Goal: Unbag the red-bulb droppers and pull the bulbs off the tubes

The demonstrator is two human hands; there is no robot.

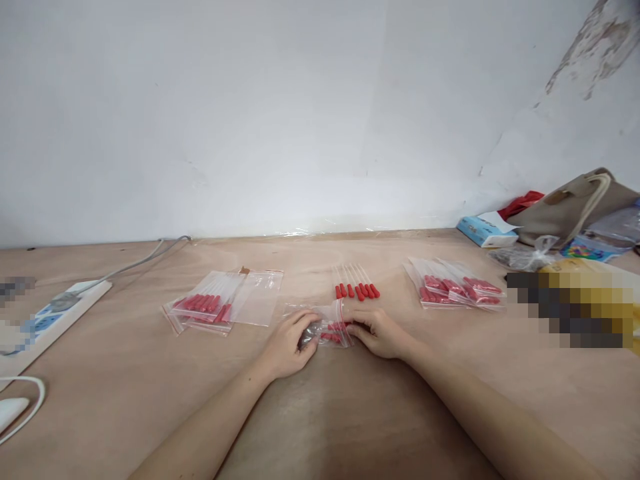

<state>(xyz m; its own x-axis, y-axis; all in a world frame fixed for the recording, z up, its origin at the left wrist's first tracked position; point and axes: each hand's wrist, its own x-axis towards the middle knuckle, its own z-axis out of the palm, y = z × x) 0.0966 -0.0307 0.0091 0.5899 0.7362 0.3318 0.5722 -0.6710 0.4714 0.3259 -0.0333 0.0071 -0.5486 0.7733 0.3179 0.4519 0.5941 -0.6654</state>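
Both hands are on a small clear zip bag [331, 319] with red-ended pieces inside, low over the table. My left hand [293, 343] grips the bag's left part between thumb and fingers. At its right end, by the red-lined zip edge, my right hand [377, 331] pinches the bag. Just beyond them lies a row of several loose pipettes with red rubber bulbs [357, 291], thin clear stems pointing away. A pile of zip bags holding red-bulbed pieces [203, 307] lies to the left. Another such pile [455, 290] is at the right.
A white power strip [55, 327] with a grey cable stands at the left. A blue tissue box [486, 230], a beige handbag [560, 207] and a yellow bag [590, 287] crowd the right. A white wall [280, 120] bounds the table's back.
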